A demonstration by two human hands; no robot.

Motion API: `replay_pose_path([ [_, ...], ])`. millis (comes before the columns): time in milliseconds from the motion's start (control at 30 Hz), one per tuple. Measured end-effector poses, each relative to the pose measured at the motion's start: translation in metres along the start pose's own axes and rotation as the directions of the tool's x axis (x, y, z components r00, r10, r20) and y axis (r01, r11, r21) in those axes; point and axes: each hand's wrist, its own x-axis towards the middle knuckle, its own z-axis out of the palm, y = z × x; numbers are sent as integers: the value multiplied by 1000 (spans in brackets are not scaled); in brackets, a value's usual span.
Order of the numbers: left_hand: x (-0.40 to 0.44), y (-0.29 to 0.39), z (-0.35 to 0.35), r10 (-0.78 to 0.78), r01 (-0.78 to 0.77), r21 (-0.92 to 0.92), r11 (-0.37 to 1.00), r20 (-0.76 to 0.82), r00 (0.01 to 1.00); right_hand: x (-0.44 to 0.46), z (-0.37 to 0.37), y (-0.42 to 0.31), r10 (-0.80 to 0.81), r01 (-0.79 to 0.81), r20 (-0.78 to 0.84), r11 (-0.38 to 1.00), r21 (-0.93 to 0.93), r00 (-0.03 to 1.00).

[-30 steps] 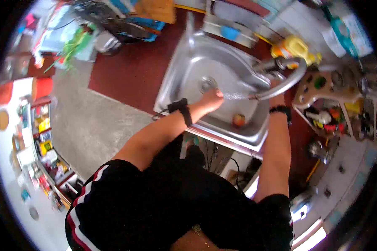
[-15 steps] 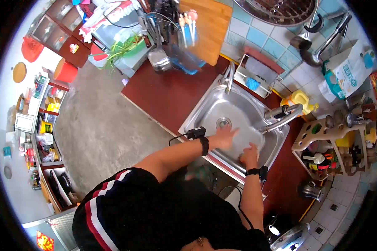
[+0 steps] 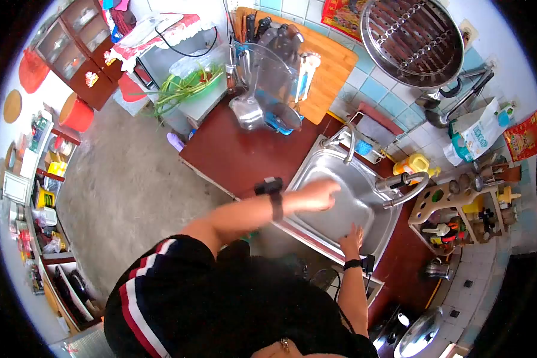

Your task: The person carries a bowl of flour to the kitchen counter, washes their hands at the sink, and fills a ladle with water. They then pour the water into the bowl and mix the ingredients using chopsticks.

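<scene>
Sink [image 3: 364,206] sits in the desk [image 3: 244,149], our right hand [image 3: 351,240] over it with fingers apart, left hand [image 3: 316,195] fingers too blurred to tell, so we'd best work low and centred

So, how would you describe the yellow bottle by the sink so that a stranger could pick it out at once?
Start at the steel sink and look beyond it to the tiled wall. Near that wall, between the white rack and the right-hand tap, sits the yellow bottle. Its bright yellow body sets it apart from the pale rack and silvery tap.
</scene>
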Motion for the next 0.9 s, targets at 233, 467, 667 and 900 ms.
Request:
replay_pose_path([
  [233, 65, -61, -337, -134, 211, 26, 977, -692, 709, 7, -51, -55, 203, -500, 541, 717, 486, 816],
  [467, 119, -133, -471, -31, 465, 361, 808, -763, 646, 12, -110, -102, 284, -545, 497, 654, 524, 820],
  [667, 132, -111, -496, 180, 401, 541, 739, -733, 656, 8, -160, -116, 334, -545, 441, 632, 551, 833],
  [900, 44, 22, -510, 751, -179, 815, 551, -391, 532, -43, -246, -136, 386, -547, 392, 506, 667, 835],
])
